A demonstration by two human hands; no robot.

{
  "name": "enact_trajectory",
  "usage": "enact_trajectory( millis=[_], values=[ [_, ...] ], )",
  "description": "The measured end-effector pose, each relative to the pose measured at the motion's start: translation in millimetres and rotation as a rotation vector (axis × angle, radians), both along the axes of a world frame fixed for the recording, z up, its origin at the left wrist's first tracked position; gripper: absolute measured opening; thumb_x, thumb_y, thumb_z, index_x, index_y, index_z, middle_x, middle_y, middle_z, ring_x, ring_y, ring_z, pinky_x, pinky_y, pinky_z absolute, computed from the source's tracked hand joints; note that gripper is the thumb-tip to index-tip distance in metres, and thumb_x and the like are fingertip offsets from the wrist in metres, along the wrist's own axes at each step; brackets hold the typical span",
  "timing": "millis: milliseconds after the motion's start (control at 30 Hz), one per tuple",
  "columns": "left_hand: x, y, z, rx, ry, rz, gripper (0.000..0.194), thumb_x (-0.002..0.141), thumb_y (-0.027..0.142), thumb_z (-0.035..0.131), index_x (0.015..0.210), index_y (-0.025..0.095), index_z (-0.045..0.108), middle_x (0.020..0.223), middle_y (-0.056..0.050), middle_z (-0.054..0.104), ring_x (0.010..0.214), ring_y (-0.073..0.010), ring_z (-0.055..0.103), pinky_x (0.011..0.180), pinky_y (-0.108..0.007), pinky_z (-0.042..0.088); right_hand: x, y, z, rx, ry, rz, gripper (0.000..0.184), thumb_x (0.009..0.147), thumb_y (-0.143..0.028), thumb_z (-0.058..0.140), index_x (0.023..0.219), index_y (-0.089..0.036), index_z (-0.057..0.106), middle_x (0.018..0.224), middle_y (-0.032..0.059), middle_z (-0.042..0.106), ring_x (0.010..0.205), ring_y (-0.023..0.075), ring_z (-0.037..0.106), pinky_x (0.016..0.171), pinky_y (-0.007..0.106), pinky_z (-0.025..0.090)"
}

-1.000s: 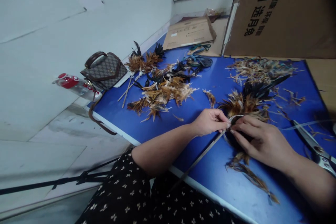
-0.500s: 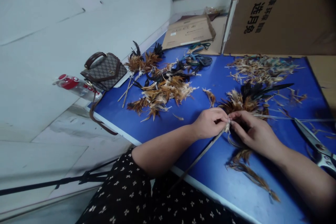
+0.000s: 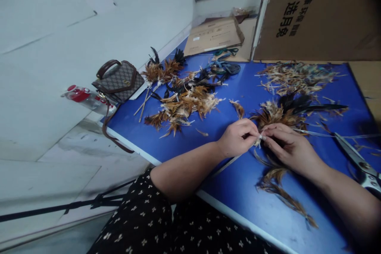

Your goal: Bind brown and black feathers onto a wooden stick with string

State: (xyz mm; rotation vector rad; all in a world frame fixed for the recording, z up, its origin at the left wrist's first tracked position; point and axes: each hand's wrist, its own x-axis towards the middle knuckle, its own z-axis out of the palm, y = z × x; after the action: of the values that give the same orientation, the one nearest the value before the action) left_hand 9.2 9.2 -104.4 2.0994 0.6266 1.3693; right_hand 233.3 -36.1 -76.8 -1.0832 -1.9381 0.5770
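Soft, fluffy feathers [image 3: 184, 105] on a smooth, matt blue tabletop [image 3: 238, 182]; shiny metal scissors [image 3: 358, 164].

At your left, a patterned handbag [image 3: 119, 80] sits beside a red-capped bottle [image 3: 87, 98]. Scissors [image 3: 358, 163] lie at right; a printed cardboard box [image 3: 318, 12] stands behind.

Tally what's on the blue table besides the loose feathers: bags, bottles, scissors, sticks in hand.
Handbag: 1
Bottle: 1
Scissors: 1
Thin stick with the feather bundle, pinched by left hand and right hand: 1
Total: 4
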Motion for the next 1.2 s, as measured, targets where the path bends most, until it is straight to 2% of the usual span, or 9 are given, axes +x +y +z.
enact_trajectory(
  millis=[333, 467, 567, 700, 800, 867, 1000, 1100, 1200],
  values=[
    [1, 1, -4.0, -0.554, -0.105, 0.004, 0.022, 0.085, 0.029, 0.091, 0.077, 0.016, 0.076, 0.092, -0.008, 0.076, 0.081, -0.0144, 0.071, 0.075, -0.027, 0.058, -1, -11, 12.7, -0.086, 0.062, -0.066, 0.023, 0.109, -0.046, 0.069, 0.100, -0.029, 0.082, 0.115, 0.0119, 0.080, 0.109, 0.0327, 0.078, 0.101, 0.053, 0.065],
    [2, 2, -7.3, -0.710, -0.130, 0.022, 0.026, 0.080, 0.029, 0.095, 0.078, 0.014, 0.074, 0.087, -0.006, 0.076, 0.072, -0.0119, 0.066, 0.068, -0.024, 0.054, 2, -11, 18.2, -0.137, 0.098, -0.006, 0.029, 0.109, -0.051, 0.071, 0.093, -0.029, 0.081, 0.120, 0.0120, 0.079, 0.111, 0.0323, 0.077, 0.104, 0.052, 0.064],
    [3, 0, -6.5, -0.791, -0.097, 0.063, 0.019, 0.080, 0.022, 0.091, 0.081, 0.014, 0.073, 0.080, -0.004, 0.075, 0.066, -0.0112, 0.064, 0.064, -0.023, 0.051, 4, -10, 20.3, -0.169, 0.103, 0.045, 0.032, 0.108, -0.055, 0.072, 0.090, -0.029, 0.080, 0.119, 0.0122, 0.079, 0.110, 0.0322, 0.077, 0.103, 0.051, 0.065],
    [4, -3, -2.6, -0.842, -0.047, 0.151, 0.018, 0.077, 0.016, 0.090, 0.083, 0.016, 0.072, 0.070, 0.000, 0.071, 0.062, -0.0108, 0.062, 0.062, -0.021, 0.049, 0, -11, 21.1, -0.142, 0.079, 0.011, 0.035, 0.109, -0.055, 0.071, 0.089, -0.027, 0.076, 0.120, 0.0132, 0.079, 0.107, 0.0316, 0.077, 0.103, 0.052, 0.064],
    [5, -4, -0.2, -0.851, -0.036, 0.141, 0.023, 0.075, 0.016, 0.092, 0.082, 0.016, 0.070, 0.068, 0.002, 0.068, 0.063, -0.0105, 0.061, 0.064, -0.022, 0.050, -5, -13, 23.4, -0.136, 0.080, 0.040, 0.036, 0.109, -0.056, 0.070, 0.089, -0.027, 0.075, 0.125, 0.0143, 0.078, 0.112, 0.0318, 0.076, 0.103, 0.050, 0.063],
    [4, -3, 0.7, -0.859, -0.041, 0.110, 0.026, 0.074, 0.019, 0.094, 0.080, 0.017, 0.069, 0.068, 0.002, 0.068, 0.064, -0.0105, 0.061, 0.065, -0.022, 0.051, -7, -13, 24.8, -0.219, 0.106, 0.105, 0.041, 0.110, -0.059, 0.069, 0.085, -0.026, 0.074, 0.121, 0.0152, 0.079, 0.115, 0.0325, 0.076, 0.098, 0.046, 0.064],
    [0, -3, 3.4, -0.907, -0.089, 0.025, 0.031, 0.076, 0.026, 0.097, 0.080, 0.016, 0.068, 0.071, 0.000, 0.070, 0.065, -0.0102, 0.063, 0.066, -0.022, 0.051, -3, -10, 21.7, -0.490, 0.290, 0.212, 0.036, 0.112, -0.056, 0.067, 0.095, -0.026, 0.073, 0.094, 0.0099, 0.079, 0.089, 0.0262, 0.076, 0.088, 0.042, 0.062],
    [-4, -5, 9.0, -0.990, -0.181, -0.108, 0.041, 0.073, 0.034, 0.101, 0.081, 0.016, 0.066, 0.075, -0.001, 0.072, 0.063, -0.0089, 0.062, 0.064, -0.023, 0.048, 1, -9, 16.7, -0.590, 0.456, 0.224, 0.028, 0.113, -0.050, 0.068, 0.099, -0.026, 0.071, 0.099, 0.0050, 0.076, 0.068, 0.0173, 0.066, 0.083, 0.041, 0.060],
    [-3, -9, 15.9, -1.078, -0.299, -0.196, 0.053, 0.068, 0.044, 0.106, 0.080, 0.016, 0.062, 0.074, 0.000, 0.071, 0.060, -0.0077, 0.060, 0.059, -0.022, 0.041, 0, -9, 14.7, -0.632, 0.486, 0.217, 0.031, 0.113, -0.050, 0.067, 0.097, -0.024, 0.068, 0.096, 0.0032, 0.072, 0.061, 0.0143, 0.059, 0.069, 0.036, 0.054]
  ],
)
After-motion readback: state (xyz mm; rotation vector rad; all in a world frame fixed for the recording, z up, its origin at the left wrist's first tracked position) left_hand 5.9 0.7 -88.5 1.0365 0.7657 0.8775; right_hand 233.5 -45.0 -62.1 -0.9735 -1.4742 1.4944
